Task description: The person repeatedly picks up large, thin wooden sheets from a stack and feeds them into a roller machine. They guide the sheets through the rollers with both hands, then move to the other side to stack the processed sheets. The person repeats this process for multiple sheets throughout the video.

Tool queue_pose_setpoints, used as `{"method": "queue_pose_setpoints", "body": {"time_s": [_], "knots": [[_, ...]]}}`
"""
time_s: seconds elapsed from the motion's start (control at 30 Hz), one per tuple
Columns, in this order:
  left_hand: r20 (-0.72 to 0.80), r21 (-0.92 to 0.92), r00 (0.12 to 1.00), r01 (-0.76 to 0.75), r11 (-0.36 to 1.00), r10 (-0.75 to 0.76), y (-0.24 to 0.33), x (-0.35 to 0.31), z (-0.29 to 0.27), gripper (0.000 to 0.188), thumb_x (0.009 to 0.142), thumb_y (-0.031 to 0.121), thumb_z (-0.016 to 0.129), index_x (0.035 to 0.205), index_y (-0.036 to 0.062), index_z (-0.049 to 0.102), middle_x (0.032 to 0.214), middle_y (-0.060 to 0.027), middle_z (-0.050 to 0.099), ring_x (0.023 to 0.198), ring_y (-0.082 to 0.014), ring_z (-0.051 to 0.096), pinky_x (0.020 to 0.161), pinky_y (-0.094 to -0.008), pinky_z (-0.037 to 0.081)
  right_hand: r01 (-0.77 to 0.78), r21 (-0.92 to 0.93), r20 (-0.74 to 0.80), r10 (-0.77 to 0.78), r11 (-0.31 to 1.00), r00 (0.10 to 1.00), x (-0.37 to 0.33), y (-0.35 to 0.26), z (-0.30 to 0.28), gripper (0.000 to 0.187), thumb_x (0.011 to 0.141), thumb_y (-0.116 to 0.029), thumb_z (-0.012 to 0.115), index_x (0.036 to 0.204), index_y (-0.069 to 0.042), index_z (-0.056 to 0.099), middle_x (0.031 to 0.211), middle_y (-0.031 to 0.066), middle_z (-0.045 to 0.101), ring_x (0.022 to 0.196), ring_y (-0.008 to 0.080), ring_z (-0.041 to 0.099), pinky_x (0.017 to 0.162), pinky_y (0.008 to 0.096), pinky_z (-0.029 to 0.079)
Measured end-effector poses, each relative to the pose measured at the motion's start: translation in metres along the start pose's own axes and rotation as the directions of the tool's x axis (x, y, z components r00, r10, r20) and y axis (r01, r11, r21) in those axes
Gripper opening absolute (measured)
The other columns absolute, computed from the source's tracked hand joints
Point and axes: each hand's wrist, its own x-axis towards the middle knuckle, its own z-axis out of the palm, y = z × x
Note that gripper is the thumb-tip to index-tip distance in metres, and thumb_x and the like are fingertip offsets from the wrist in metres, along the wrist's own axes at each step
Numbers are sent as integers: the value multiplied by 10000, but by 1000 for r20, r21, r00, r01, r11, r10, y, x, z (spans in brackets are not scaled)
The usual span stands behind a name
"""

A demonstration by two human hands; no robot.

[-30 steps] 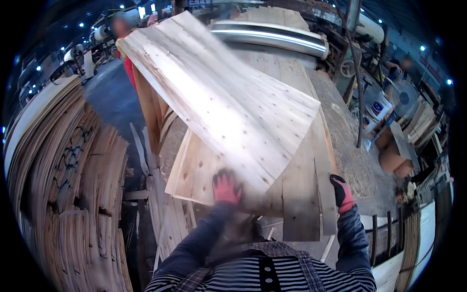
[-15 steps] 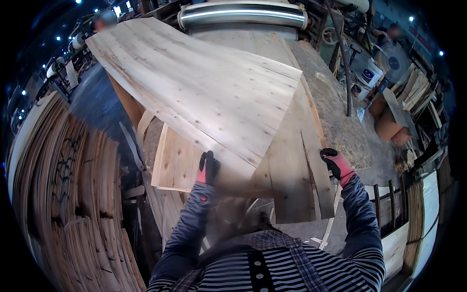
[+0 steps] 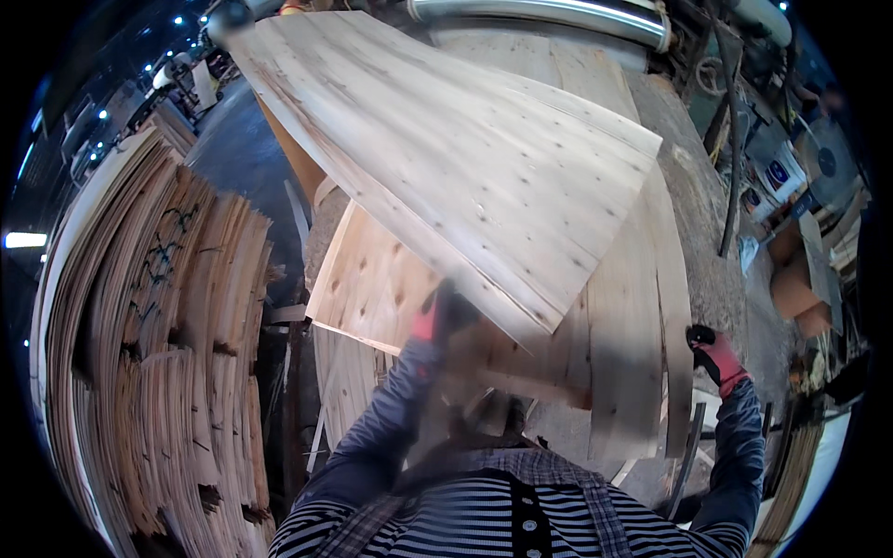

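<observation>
A large pale wood veneer sheet (image 3: 465, 158) with small dark knots slants across the middle, its near corner raised. Beneath it lies another veneer sheet (image 3: 621, 325), split lengthwise, with its near end overhanging. My right hand (image 3: 716, 358), in a black and pink glove, is closed at this lower sheet's right edge. At the slanted sheet's near left edge is my left hand (image 3: 441, 316), in a matching glove; motion smears its fingers. A lighter knotty veneer piece (image 3: 372, 279) lies just left of it.
Tall stacks of veneer (image 3: 167, 353) fill the left side. A shiny metal roller (image 3: 549, 17) spans the far end. On the right are a dark pole (image 3: 733, 139), a white bucket (image 3: 781, 175) and a cardboard box (image 3: 800, 279). Another person's head (image 3: 229, 20) shows by the slanted sheet's far corner.
The whole view has shifted, so the scene sits further right. My left hand has moved along the slanted sheet's edge toward its near corner. My right hand stays by the lower sheet's edge.
</observation>
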Motion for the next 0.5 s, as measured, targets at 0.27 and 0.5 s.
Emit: {"method": "queue_pose_setpoints", "body": {"time_s": [0.27,0.5], "knots": [[-119,503,983,-63,862,142,15,5,29,401,744,302,610,973,-18,534,705,-55,552,625,-164,565,536,-284,467,356,-298,-432,-458,886,777,51,-109,-8,471,787,-275,568,1179,-49,435,1049,145,543,1015,238,495,861,314,378],[-49,339,971,-203,919,232,49,-21,59,342,792,326,560,860,-7,523,583,-78,552,423,-143,520,396,-242,427,67,335,-54,-52,940,997,86,-178,99,403,766,-364,577,1010,-50,511,831,94,566,613,161,585,497,258,449]]}}
